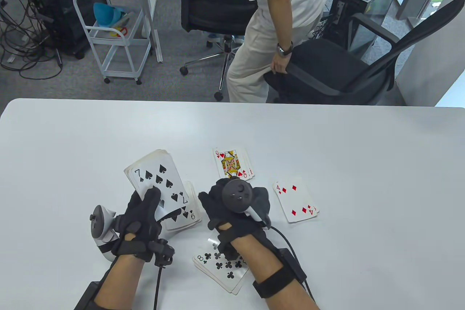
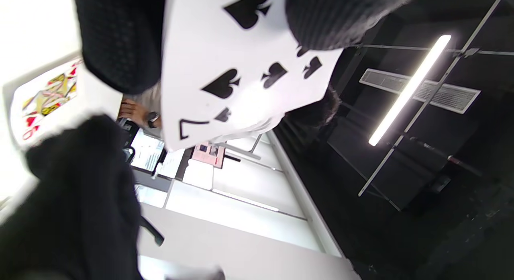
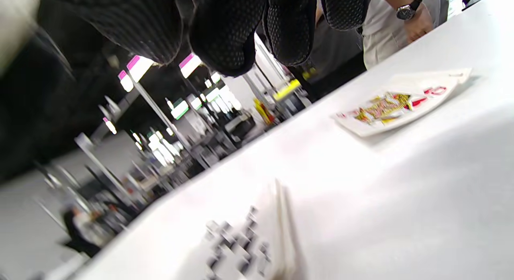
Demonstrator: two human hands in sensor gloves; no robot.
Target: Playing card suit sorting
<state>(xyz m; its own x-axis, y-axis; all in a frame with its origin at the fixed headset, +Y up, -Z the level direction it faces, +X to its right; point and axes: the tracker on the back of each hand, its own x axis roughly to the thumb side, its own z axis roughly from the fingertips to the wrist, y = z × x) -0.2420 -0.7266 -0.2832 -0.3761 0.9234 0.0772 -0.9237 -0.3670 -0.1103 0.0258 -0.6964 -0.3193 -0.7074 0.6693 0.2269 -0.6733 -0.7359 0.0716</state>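
Sorting well under way, seven of spades next off the stack

My left hand [image 1: 140,217] grips the unsorted stack [image 1: 156,175] face up, thumb across the seven of spades [image 2: 237,77] on top. My right hand [image 1: 236,202] hovers just beside it with fingers curled loosely and nothing in them that I can see. Around them on the table [image 1: 363,143] four piles are started: spades [image 1: 185,215] under my left hand's cards, hearts [image 1: 232,164] with a queen on top, diamonds [image 1: 296,202] showing a four, clubs [image 1: 221,266] showing an eight under my right wrist. I judge the held cards are what is left.
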